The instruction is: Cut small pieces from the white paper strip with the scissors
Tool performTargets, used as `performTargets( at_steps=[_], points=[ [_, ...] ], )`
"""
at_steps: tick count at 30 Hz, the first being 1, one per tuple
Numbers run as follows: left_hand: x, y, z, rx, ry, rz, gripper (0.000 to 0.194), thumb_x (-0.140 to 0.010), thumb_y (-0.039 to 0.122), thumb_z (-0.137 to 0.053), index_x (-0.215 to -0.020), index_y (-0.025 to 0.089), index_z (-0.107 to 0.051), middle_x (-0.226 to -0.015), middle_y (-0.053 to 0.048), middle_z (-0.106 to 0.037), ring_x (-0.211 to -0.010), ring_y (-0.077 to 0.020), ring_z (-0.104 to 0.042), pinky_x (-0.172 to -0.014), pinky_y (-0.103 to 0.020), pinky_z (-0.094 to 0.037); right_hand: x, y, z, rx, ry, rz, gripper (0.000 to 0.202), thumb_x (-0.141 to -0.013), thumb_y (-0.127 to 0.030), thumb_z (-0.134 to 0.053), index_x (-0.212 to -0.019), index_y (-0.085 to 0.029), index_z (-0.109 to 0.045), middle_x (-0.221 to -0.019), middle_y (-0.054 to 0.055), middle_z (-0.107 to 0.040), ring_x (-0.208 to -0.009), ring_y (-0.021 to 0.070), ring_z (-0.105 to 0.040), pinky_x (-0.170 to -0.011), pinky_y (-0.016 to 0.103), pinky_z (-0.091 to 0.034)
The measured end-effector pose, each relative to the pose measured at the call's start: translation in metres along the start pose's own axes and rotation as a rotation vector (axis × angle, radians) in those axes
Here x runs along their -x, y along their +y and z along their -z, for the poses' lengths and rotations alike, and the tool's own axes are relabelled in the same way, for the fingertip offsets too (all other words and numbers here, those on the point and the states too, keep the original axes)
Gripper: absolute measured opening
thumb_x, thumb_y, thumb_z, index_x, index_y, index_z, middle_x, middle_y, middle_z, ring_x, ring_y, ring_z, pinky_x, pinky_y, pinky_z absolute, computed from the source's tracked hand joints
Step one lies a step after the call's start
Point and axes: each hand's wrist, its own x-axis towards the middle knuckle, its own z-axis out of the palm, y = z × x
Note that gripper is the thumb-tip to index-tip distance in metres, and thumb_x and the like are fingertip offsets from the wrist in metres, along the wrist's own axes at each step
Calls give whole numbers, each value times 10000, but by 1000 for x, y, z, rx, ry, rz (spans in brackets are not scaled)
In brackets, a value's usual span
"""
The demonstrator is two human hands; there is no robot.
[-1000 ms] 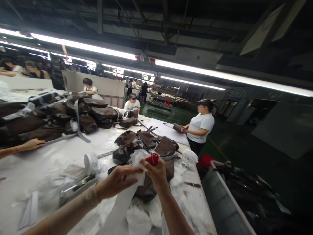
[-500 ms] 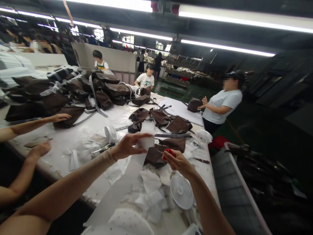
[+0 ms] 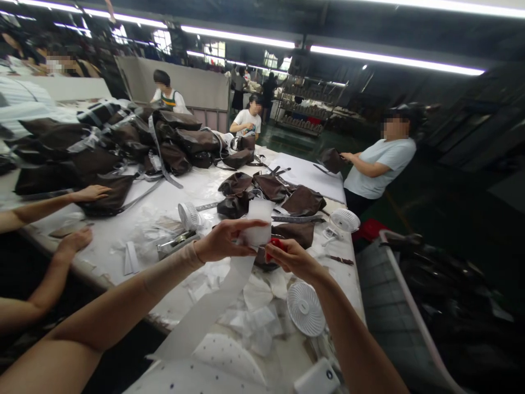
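Observation:
My left hand [image 3: 223, 239] grips a bunched white sheet strip [image 3: 259, 210] between thumb and fingers above the table. From that hand the strip's long tail [image 3: 209, 306] hangs down toward me. In my right hand [image 3: 294, 257] is a pair of small red-handled scissors [image 3: 272, 247], with a thin metal tip pointing left at the strip's lower edge. Whether the blades touch the strip I cannot tell. Just behind both hands lies a dark brown leather bag [image 3: 297, 234], partly hidden by them.
A large pile of brown bags [image 3: 106, 148] covers the table's far left. White fans [image 3: 305, 308] and scraps [image 3: 254, 323] lie near me. A co-worker's hands [image 3: 92, 192] work at left; another person [image 3: 379, 164] stands right, holding a bag. A bin [image 3: 404, 284] stands beside the table.
My right hand has moved left and slightly up, bringing the red-handled scissors to the strip. My left hand and the strip have shifted a little right in the view.

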Motion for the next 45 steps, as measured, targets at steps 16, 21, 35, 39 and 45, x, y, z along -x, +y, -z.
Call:
performTargets(
  at_steps=[16,21,35,39,45],
  points=[
    [-1,-1,0,-27,-7,-38,688,-696,304,-788,-1312,117,-544,-1220,-138,-626,-1076,-254,-616,-897,-292,-527,4,-4,0,54,2,29,472,-775,-595,-617,-635,-145,-639,-452,-61,-333,-417,56,-240,-384,221,-132],
    [-1,1,-1,-8,-9,-76,679,-701,264,-788,-1317,123,-539,-1249,-135,-619,-1134,-247,-595,-978,-295,-485,5,-4,3,96,31,47,443,-792,-556,-619,-614,-150,-613,-454,-54,-359,-423,58,-255,-395,226,-146],
    [-3,4,-6,-6,-14,-117,695,-689,235,-792,-1326,131,-536,-1271,-146,-615,-1188,-269,-571,-1005,-333,-479,1,-6,-5,91,37,67,445,-768,-558,-642,-594,-150,-607,-476,-44,-382,-447,63,-273,-422,228,-188],
    [-4,3,-9,17,-22,-105,702,-682,222,-797,-1325,125,-535,-1270,-149,-615,-1144,-261,-604,-959,-304,-516,-2,-9,-10,90,25,76,437,-777,-542,-638,-589,-149,-598,-476,-41,-399,-448,64,-285,-425,229,-194],
    [-3,3,-8,65,-5,-69,719,-677,214,-801,-1335,129,-524,-1278,-148,-607,-1120,-262,-616,-906,-286,-549,4,-11,-3,86,36,65,437,-747,-553,-664,-611,-145,-588,-497,-45,-396,-468,64,-284,-436,225,-196]
  ],
)
